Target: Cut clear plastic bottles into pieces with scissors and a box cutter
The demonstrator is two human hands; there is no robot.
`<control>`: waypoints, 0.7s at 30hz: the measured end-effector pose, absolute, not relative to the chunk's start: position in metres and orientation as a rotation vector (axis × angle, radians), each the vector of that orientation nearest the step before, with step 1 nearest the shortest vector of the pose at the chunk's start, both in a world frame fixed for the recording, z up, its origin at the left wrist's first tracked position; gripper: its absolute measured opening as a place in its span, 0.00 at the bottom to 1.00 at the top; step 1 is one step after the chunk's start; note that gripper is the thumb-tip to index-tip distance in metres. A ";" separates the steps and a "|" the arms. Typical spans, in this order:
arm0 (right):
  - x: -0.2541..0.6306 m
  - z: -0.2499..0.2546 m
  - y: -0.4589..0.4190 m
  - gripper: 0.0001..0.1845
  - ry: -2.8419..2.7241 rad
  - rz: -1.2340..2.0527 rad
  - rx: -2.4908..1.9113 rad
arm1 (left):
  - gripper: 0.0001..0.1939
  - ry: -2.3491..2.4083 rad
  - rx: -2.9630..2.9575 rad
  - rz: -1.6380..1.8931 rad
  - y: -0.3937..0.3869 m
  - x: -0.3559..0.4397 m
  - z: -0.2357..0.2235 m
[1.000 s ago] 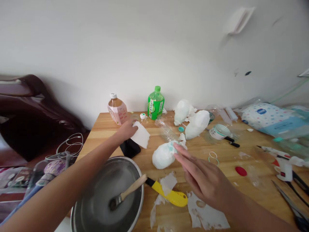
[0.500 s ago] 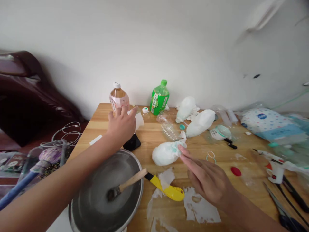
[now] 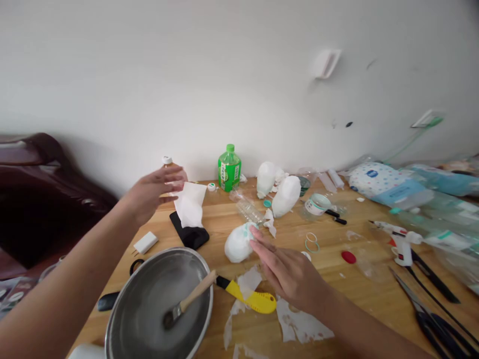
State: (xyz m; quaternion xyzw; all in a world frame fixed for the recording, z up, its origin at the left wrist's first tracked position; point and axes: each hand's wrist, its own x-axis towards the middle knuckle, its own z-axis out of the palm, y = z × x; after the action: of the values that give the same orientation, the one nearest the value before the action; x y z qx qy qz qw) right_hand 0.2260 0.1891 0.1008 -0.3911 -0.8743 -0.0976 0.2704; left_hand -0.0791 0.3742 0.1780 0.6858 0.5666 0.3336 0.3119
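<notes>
My left hand is at the back left with its fingers spread, beside a white sheet of tissue paper. I cannot tell whether the fingers touch the sheet, which partly covers a black phone. My right hand is stretched out, its fingertips against a white paper-covered, bottle-like form with a greenish end lying on the table. Some of its fingers are hidden under the hand. Left of it stands a metal bowl with a wooden-handled brush resting in it.
A green bottle and two white paper-covered forms stand at the back. A yellow-handled cutter and torn paper lie in front. On the right are scissors, a glue gun and a tissue pack.
My left hand has moved left off the tissue sheet, which now shows more fully. The paper-covered form has turned under my right hand's fingers. The camera view has shifted.
</notes>
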 end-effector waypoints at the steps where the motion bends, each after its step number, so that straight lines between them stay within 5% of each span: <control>1: 0.225 0.099 0.188 0.38 -2.364 -0.266 -1.051 | 0.25 1.576 1.760 1.064 0.372 -0.079 0.180; 4: 0.223 0.096 0.186 0.38 -2.400 -0.287 -1.065 | 0.24 1.853 2.111 1.433 0.353 -0.070 0.184; 8: 0.221 0.094 0.184 0.38 -2.442 -0.338 -1.096 | 0.21 1.557 2.690 1.109 0.327 -0.050 0.186; 14: 0.218 0.096 0.184 0.35 -2.458 -0.318 -1.095 | 0.24 0.648 2.562 0.503 0.306 -0.017 0.191; 21: 0.218 0.101 0.187 0.32 -2.495 -0.319 -1.075 | 0.23 0.350 2.442 0.472 0.319 -0.004 0.186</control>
State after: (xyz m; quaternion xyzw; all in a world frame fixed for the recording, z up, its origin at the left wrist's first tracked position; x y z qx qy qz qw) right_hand 0.2184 0.1866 0.1008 -0.3849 -0.8934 -0.1141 0.2015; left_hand -0.0044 0.3191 0.1856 0.9244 0.1324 0.1789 0.3098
